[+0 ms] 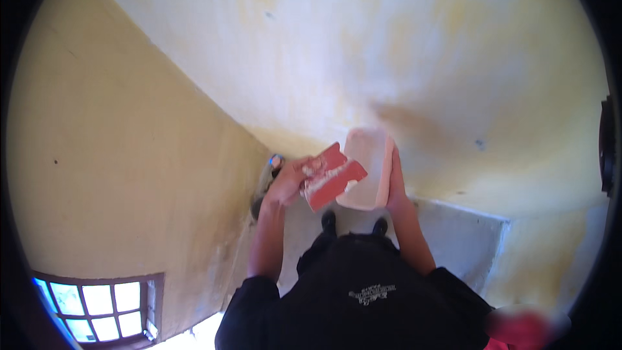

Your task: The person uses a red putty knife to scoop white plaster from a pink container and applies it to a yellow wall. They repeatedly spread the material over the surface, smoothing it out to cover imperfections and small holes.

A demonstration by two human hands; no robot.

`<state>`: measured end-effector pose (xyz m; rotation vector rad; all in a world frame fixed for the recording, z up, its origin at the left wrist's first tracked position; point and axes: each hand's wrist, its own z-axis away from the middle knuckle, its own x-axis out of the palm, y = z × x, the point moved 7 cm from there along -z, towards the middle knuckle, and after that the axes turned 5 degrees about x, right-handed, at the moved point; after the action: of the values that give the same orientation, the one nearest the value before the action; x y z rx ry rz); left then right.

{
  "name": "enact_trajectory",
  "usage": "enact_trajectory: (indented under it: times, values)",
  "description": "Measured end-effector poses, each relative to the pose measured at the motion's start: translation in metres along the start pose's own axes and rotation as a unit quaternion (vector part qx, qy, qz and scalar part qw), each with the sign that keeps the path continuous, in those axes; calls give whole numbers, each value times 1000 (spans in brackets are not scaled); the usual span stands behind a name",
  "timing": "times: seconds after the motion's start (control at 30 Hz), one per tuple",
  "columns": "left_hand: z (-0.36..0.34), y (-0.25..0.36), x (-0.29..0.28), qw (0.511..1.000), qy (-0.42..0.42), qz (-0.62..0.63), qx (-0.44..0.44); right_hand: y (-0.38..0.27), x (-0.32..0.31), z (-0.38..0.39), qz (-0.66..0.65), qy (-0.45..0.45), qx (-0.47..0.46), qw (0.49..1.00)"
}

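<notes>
My left hand point(289, 183) is closed on a flat red putty spreader point(332, 189), its face smeared with a band of white paste. Whether it is one piece or two overlapping pieces, I cannot tell. Beside it, a pale pink, translucent plastic tub point(368, 167) is tilted with its open side toward me. My right hand point(396, 178) grips the tub along its right side, with most of the fingers hidden behind it. The spreader's right corner overlaps the tub's left edge in the picture; contact between them is unclear.
A wall point(363, 39) with whitish and yellow patches rises ahead, meeting a tan wall point(123, 155) on the left. Dark objects point(258, 207) lie near that corner. A barred window point(97, 308) is at lower left. My feet stand on a grey floor point(447, 233).
</notes>
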<state>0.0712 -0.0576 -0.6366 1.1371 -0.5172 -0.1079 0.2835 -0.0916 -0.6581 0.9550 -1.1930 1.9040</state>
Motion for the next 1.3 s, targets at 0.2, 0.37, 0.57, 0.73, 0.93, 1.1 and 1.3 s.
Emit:
enact_trajectory:
  times: [0.2,0.37,0.57,0.73,0.93,1.1,1.3]
  values:
    - [24,75,73,977,-186,89,60,-23,34,42,23,-26,-67,997]
    - [108,184,161,962,-60,-47,264,-6,14,146,26,-48,-61,997]
    - [218,394,264,756,51,-225,613,-28,9,196,17,-103,-76,992]
    - [217,504,268,493,249,-392,735,-21,-5,163,4,-66,-130,989]
    - [185,550,288,345,338,-467,741,-21,-25,154,-13,-23,-182,983]
    - [157,556,297,329,428,-504,674,-26,-36,131,-10,-30,-171,985]
    - [113,537,327,195,456,-522,694,-49,-56,122,-43,-54,-176,982]
